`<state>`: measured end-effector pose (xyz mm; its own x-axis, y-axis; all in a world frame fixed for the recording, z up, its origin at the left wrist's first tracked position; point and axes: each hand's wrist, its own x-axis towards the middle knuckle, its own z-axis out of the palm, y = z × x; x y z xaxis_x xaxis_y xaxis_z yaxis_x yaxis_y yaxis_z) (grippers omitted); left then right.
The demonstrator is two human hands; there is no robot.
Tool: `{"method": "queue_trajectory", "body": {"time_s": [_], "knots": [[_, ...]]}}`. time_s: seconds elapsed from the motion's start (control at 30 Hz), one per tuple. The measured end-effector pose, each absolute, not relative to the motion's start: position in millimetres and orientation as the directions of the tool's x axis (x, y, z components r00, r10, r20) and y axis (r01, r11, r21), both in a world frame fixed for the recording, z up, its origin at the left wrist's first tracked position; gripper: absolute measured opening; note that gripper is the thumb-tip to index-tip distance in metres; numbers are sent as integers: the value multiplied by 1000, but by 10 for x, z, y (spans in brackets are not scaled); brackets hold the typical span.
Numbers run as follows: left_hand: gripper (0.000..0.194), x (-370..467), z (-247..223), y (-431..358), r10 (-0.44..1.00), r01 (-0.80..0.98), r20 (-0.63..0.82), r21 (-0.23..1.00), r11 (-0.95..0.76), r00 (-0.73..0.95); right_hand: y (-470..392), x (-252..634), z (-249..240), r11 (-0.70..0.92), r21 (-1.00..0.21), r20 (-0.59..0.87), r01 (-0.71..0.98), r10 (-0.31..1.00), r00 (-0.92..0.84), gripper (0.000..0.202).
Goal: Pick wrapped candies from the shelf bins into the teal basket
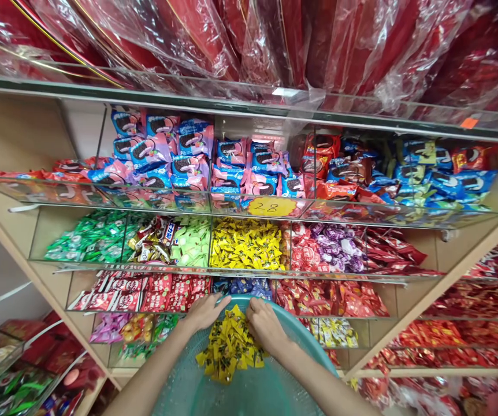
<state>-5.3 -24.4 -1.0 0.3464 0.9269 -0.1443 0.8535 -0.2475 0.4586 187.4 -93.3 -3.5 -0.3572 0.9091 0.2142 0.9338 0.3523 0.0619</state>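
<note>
A green plastic basket (307, 341) with a perforated side is below the shelves, tilted towards me. Inside it lies a heap of small yellow-wrapped candies (230, 346), gathered near the far side. My left hand (205, 312) is at the far left rim, its thumb along the edge and its other fingers mostly hidden; it looks closed on the rim. My right hand (265, 325) is just right of the candies, by the far rim, with its fingers curled in. What those fingers hold, if anything, is hidden.
Yellow candies (246, 242) fill a shelf compartment straight ahead, between green candies (190, 240) and red and purple ones (339, 247). Glass shelf fronts stick out above the basket. Packaged cookies (188, 153) stand above, near a yellow "28" tag (270, 206). Wooden side panels flank the shelves.
</note>
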Motion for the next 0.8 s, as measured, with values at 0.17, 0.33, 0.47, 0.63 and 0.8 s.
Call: {"method": "queue_trajectory", "body": {"time_s": [0.17, 0.33, 0.47, 0.63, 0.8], "knots": [[75, -56, -37, -233, 929, 866, -137, 427, -259, 345, -964, 1850, 123, 359, 56, 236, 932, 902, -362, 11], [72, -66, -89, -233, 925, 858, -95, 418, -299, 368, -1007, 1806, 404, 383, 26, 326, 923, 870, -370, 17], [72, -65, -103, -243, 919, 852, -77, 412, -324, 386, -1021, 1805, 699, 406, -32, 440, 913, 826, -352, 32], [74, -67, -83, -255, 924, 851, -100, 437, -293, 369, -919, 2075, 1114, 405, -21, 551, 914, 768, -327, 30], [81, -85, -73, -269, 922, 845, -120, 456, -278, 368, -697, 2433, 1309, 217, 140, 594, 966, 763, -257, 22]]}}
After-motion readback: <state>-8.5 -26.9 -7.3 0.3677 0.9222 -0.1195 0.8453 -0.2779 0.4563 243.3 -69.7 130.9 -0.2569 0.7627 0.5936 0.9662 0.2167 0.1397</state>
